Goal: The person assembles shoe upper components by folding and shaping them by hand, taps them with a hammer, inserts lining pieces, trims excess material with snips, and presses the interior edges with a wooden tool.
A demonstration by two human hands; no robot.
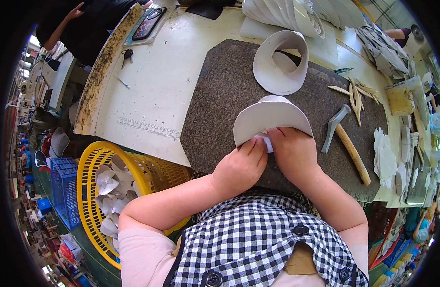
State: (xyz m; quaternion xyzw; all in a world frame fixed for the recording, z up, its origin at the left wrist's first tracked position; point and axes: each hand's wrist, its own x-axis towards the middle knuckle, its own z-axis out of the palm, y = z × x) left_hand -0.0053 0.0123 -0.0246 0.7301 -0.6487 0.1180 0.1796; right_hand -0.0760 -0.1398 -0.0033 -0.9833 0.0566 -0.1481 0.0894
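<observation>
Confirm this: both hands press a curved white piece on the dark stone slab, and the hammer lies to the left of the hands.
Not quite. In the head view the hammer lies to the right of the hands, not the left. The left hand and right hand do press the curved white piece on the dark stone slab.

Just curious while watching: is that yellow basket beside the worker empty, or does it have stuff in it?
Partly filled. The yellow basket holds a heap of white curved pieces against its inner wall, below the person's left elbow. How deep the heap goes cannot be told.
</observation>
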